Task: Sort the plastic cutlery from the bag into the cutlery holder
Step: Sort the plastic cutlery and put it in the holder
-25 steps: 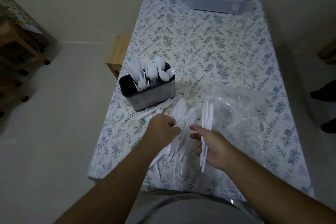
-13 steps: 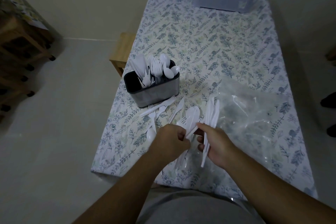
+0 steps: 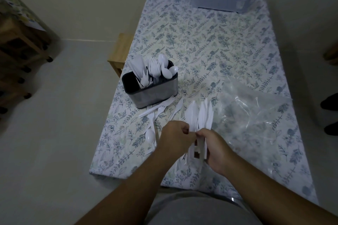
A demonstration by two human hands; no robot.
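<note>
Mid-sort, gathering knives. Right hand (image 3: 214, 149) clasped round a bunch of white plastic knives (image 3: 201, 117), blades fanned away from the body; left hand (image 3: 175, 138) curled at the bunch, pinching a piece into it. Cutlery holder (image 3: 151, 89) ahead-left, already holding knives, forks and spoons. Loose forks (image 3: 159, 107) and one spoon (image 3: 150, 136) lying between. Clear bag (image 3: 256, 113) slack at right. Next, probably: squaring the bunch, then carrying it to the knife compartment.

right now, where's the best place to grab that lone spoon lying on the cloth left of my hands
Pinch the spoon by its thin handle rather than its bowl, I'd say. The bowl lies toward you and the handle runs away toward the loose forks. Come from above with the left hand, which is nearest. That hand looks curled round cutlery now, so free it first.
</note>
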